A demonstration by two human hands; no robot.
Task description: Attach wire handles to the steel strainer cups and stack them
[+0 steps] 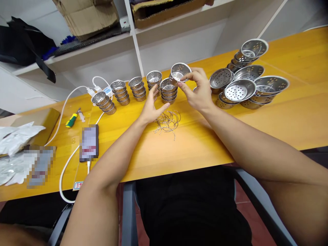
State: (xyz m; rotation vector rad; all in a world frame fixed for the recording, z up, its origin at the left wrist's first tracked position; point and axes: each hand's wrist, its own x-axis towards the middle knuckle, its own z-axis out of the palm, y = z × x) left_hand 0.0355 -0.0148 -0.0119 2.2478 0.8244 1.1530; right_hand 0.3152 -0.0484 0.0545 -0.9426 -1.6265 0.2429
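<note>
Between the thumb and fingers of my right hand (198, 89) is the rim of a small perforated metal cup (176, 76), held tilted just above a stack of like cups (169, 94). Whether the two touch I cannot tell. My left hand (151, 107) is open at that stack's left side, thumb and fingers apart, close to another cup stack (154, 79). Further left stand more stacks (137, 88), (120, 92), and a leaning one (104, 102). Thin curved metal wires (167, 121) lie in a loose heap below my hands.
Larger perforated metal cups (239, 91) crowd the table's right side, some stacked. On the left are a phone (89, 142) on a white cable (63, 171), a green-yellow screwdriver (72, 120), a cardboard box (48, 119) and plastic bags (17, 140). Shelves (179, 44) rise behind.
</note>
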